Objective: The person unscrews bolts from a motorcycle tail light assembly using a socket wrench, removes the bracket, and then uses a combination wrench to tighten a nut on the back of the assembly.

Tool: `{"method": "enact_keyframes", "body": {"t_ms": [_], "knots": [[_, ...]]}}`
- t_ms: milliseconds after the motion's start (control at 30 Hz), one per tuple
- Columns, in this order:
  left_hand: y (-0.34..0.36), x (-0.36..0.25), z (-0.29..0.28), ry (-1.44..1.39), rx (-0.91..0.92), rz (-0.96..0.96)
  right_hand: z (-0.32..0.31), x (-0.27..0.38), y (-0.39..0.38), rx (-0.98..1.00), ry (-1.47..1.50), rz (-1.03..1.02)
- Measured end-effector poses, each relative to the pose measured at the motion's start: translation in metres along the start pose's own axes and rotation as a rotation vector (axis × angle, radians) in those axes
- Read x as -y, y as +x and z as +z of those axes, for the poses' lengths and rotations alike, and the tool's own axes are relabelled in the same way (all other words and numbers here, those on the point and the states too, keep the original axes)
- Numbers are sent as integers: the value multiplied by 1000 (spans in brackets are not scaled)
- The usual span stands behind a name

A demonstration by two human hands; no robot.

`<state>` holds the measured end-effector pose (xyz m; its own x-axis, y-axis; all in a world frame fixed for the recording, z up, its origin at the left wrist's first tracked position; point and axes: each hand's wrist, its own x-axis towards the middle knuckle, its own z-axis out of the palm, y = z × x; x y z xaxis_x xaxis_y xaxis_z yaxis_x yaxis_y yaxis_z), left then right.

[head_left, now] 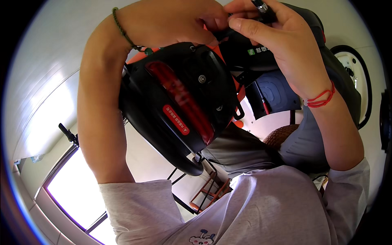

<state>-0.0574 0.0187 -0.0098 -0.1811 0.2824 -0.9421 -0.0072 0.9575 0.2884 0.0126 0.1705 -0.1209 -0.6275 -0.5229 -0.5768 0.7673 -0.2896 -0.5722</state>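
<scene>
At the top, my left hand [183, 22] is bent over a black vehicle rear housing [206, 90], its fingers curled down beside orange bodywork [216, 55]; what they grip is hidden. My right hand [281, 41], beside it, has its fingers around a black cylindrical piece with a silver end [263, 10], thumb toward my left fingertips. The housing carries a long red tail light [179, 102], a red label [175, 119] and bolts. Below my right hand, a slim tool with a red handle [264, 104] lies on a dark moulded panel [277, 87].
A black padded part [339, 79] is behind my right arm, beside a white, black-rimmed object [353, 90] at the far right. My grey-trousered legs [294, 143] are under the housing. A wooden rack [208, 190] stands below, and a bright window [71, 183] is at lower left.
</scene>
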Motion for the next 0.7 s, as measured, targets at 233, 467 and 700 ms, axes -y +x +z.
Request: {"method": "enact_keyframes", "body": {"t_ms": [233, 467, 700], "knots": [[12, -5, 10, 114, -134, -154, -3, -23, -2, 83, -136, -275], [1, 2, -6, -34, 22, -41, -4, -36, 3, 215, 285, -277], [5, -1, 19, 0, -173, 84, 5, -48, 8, 200, 313, -229]]}}
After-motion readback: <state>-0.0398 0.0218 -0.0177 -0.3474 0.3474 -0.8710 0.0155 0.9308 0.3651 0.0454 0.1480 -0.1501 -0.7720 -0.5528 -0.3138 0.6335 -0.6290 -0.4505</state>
